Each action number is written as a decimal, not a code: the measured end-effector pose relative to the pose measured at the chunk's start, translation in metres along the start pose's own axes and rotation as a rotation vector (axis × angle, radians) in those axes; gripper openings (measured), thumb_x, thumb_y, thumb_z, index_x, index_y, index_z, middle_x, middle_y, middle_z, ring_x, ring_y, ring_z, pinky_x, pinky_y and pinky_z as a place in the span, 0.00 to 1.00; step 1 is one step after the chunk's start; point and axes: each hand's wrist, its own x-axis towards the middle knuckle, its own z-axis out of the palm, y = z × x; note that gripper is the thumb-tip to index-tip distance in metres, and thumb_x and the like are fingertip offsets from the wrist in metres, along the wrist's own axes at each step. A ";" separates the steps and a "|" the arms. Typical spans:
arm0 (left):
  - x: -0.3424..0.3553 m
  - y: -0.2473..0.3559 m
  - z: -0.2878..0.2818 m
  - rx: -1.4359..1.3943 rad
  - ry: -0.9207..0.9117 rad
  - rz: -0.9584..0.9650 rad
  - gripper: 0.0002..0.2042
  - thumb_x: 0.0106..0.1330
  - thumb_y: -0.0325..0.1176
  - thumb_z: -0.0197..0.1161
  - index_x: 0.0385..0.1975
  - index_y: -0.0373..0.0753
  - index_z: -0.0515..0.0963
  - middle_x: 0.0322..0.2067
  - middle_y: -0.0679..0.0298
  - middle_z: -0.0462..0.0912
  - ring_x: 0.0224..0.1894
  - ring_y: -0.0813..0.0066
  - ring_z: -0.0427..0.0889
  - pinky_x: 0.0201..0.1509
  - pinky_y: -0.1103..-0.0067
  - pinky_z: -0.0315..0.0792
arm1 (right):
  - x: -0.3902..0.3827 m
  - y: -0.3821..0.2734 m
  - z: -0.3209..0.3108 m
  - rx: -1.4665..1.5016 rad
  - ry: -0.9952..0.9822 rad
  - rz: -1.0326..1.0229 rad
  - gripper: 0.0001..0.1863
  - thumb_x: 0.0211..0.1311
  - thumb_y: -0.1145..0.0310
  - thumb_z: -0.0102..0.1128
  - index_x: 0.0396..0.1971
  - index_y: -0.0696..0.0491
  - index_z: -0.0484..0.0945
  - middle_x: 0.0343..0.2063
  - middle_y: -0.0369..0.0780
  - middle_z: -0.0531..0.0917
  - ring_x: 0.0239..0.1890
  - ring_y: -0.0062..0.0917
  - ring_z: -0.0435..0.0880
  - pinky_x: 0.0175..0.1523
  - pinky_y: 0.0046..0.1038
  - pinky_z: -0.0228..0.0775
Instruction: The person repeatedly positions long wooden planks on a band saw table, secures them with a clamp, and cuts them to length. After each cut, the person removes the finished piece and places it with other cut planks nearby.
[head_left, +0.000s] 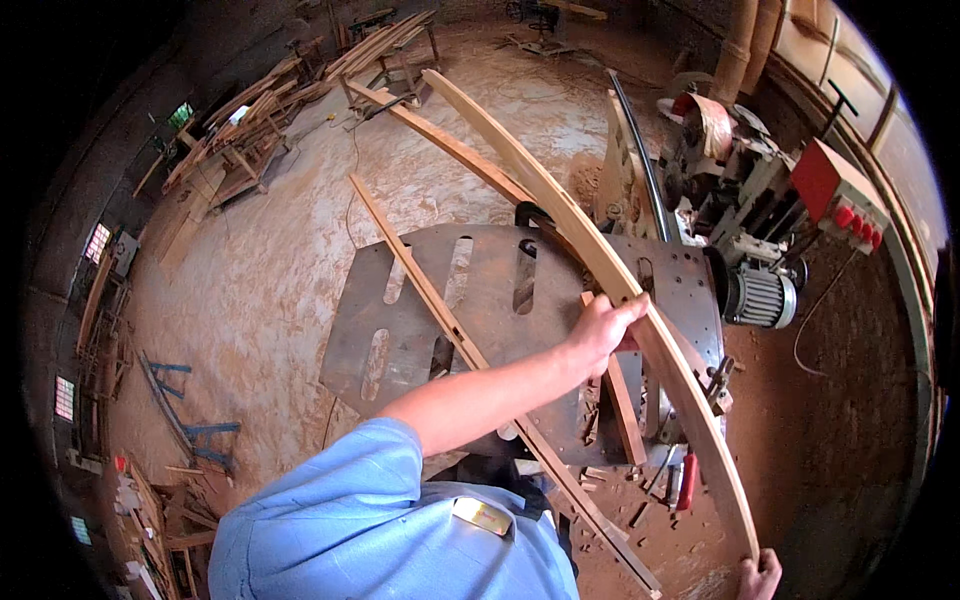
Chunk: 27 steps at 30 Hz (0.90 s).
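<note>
My left hand [612, 330] is closed around a long, pale wooden board [555, 200] that runs diagonally over a slotted steel machine table [375, 290]. My right hand [760, 574] grips the lower end of the same board at the bottom right. A narrower wooden strip [405, 252] crosses the table to the left, passing beneath my left forearm. Another board [450, 145] angles up behind the held one, and a short reddish piece of wood [625, 420] lies below my left hand.
Machinery with a motor [760, 295] and a red-fronted switch box [820, 185] lines the right side. A metal bar [640, 150] stands behind the table. Stacked timber [250, 120] sits at the upper left, blue stands [205, 430] at the left. Tools [688, 480] and offcuts lie below the table's edge.
</note>
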 end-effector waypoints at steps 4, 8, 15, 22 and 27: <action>0.034 -0.010 0.006 0.115 0.001 -0.035 0.16 0.65 0.47 0.61 0.38 0.40 0.75 0.33 0.64 0.82 0.30 0.74 0.83 0.35 0.76 0.82 | 0.034 0.020 -0.010 0.048 -0.081 0.027 0.17 0.54 0.61 0.61 0.35 0.60 0.78 0.28 0.44 0.78 0.33 0.30 0.76 0.39 0.33 0.68; 0.062 -0.033 0.033 0.005 0.008 -0.209 0.11 0.58 0.37 0.67 0.36 0.41 0.76 0.35 0.62 0.80 0.37 0.64 0.80 0.40 0.64 0.79 | 0.030 0.029 -0.020 -0.042 0.002 0.074 0.15 0.57 0.61 0.57 0.28 0.60 0.74 0.22 0.39 0.73 0.28 0.23 0.72 0.32 0.30 0.65; 0.078 0.007 -0.023 -0.062 0.036 -0.083 0.16 0.60 0.36 0.65 0.45 0.41 0.72 0.44 0.62 0.74 0.46 0.66 0.76 0.48 0.65 0.78 | 0.050 0.020 -0.011 0.505 0.308 -0.124 0.16 0.68 0.59 0.54 0.32 0.57 0.81 0.23 0.33 0.79 0.23 0.17 0.76 0.28 0.24 0.71; 0.140 -0.002 -0.049 -0.017 -0.030 -0.101 0.14 0.63 0.38 0.64 0.44 0.40 0.71 0.44 0.60 0.73 0.47 0.66 0.75 0.44 0.69 0.82 | 0.112 0.011 0.022 1.109 0.401 0.085 0.23 0.69 0.50 0.49 0.27 0.56 0.76 0.22 0.38 0.77 0.22 0.21 0.77 0.24 0.28 0.77; 0.168 0.001 -0.041 0.029 0.047 -0.080 0.15 0.63 0.38 0.65 0.43 0.40 0.71 0.43 0.59 0.74 0.46 0.65 0.76 0.44 0.68 0.83 | 0.129 -0.002 0.043 1.348 0.466 -0.010 0.17 0.71 0.57 0.48 0.36 0.57 0.72 0.32 0.41 0.76 0.31 0.24 0.80 0.34 0.31 0.82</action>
